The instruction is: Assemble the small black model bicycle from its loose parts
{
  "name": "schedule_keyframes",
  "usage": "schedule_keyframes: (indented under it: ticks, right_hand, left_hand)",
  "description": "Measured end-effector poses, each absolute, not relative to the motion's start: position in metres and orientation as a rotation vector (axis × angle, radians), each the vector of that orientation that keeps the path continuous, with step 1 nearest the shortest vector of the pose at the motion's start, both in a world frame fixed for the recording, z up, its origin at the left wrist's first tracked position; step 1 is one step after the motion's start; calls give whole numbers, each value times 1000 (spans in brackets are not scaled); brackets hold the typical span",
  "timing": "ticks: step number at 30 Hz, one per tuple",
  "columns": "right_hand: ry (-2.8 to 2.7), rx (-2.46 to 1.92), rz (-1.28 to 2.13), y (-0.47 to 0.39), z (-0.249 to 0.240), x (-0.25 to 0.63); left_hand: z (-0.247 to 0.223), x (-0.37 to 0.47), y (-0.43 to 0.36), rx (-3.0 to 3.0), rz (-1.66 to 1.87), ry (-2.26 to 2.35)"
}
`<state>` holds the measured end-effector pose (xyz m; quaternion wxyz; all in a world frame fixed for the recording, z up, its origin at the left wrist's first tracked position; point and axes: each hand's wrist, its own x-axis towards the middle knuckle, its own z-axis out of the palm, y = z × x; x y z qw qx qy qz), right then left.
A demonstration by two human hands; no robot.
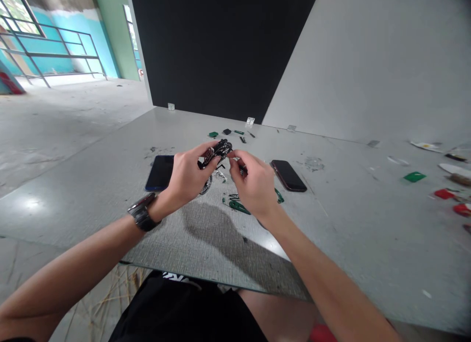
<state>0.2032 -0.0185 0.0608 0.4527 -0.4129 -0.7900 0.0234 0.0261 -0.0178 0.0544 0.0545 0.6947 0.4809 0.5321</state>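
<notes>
A small black model with spoked wheels, like a toy motorcycle (222,148), is held above the middle of the table. My left hand (187,172) grips it from the left, thumb and fingers around its body. Close against its right end is my right hand (253,177), fingers pinched together; what they hold, if anything, is too small to tell. Below the hands, green and black plastic parts (238,206) lie on the table, partly covered by my right hand. Behind the model are a green piece (213,134) and a black piece (227,131).
Dark phones lie on either side, one at the left (159,174) and one at the right (289,175). Red, green and white pieces (414,176) are scattered far right. A black and grey panel (224,47) stands along the table's back edge (206,112).
</notes>
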Motion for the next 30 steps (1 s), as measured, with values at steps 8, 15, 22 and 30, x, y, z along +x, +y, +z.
schedule_keyframes:
  ticks: [8, 15, 22, 30]
  right_hand:
    - [-1941, -1025, 71, -18, 60, 203]
    - [-1935, -1043, 89, -20, 60, 202]
    - [-1885, -1055, 338, -15, 58, 204]
    - [-1824, -1028, 314, -13, 50, 202]
  left_hand:
    - [55, 27, -19, 2097, 1616, 1453]
    - [52, 27, -18, 2129, 1645, 1454]
    - [48, 25, -16, 2205, 1708, 1421]
    - [46, 24, -16, 2237, 1733, 1375]
